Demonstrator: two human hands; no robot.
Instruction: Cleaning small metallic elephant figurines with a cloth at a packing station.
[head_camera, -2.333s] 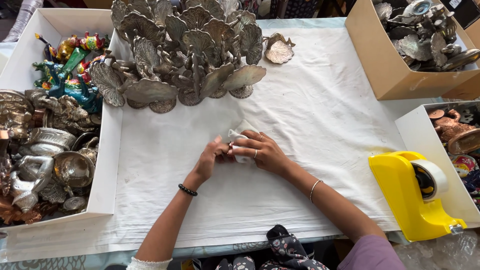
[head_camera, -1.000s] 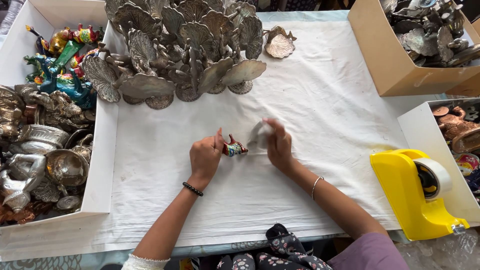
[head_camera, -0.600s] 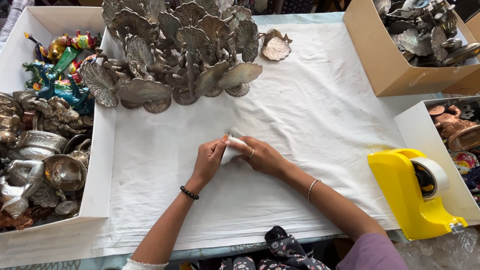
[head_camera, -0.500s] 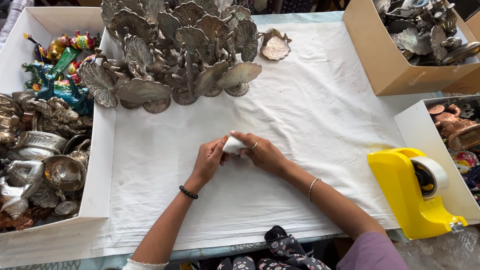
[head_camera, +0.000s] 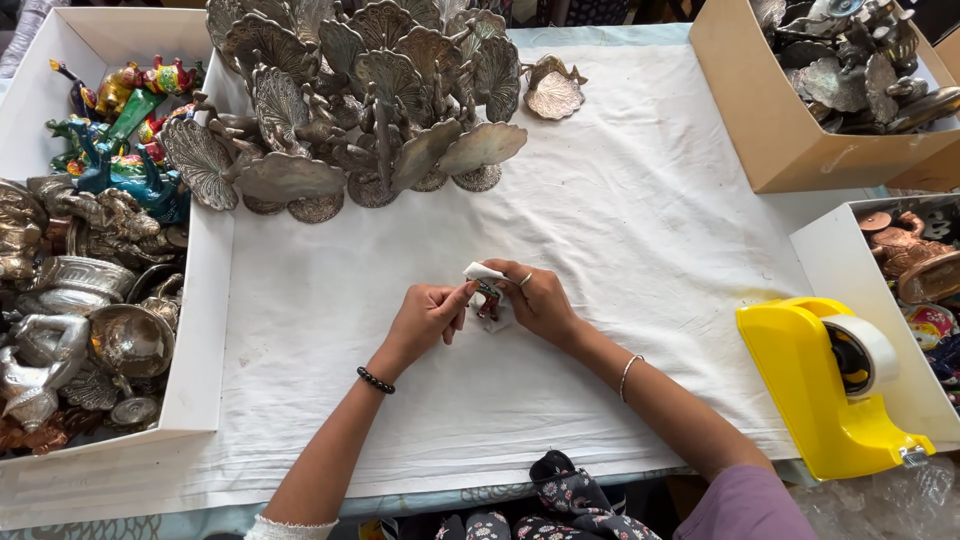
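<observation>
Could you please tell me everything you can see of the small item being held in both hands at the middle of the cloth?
The small figurine shows red and dark painted patches, half covered by a piece of white wrapping folded over its top. The left hand and right hand pinch it from either side, just above the white cloth. Its shape is too hidden to tell.

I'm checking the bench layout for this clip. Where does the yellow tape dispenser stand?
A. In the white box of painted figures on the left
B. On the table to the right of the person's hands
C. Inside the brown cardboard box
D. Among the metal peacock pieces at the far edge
B: the yellow tape dispenser stands at the table's right edge, beyond the right hand, beside the white box of copper-coloured pieces.
</observation>
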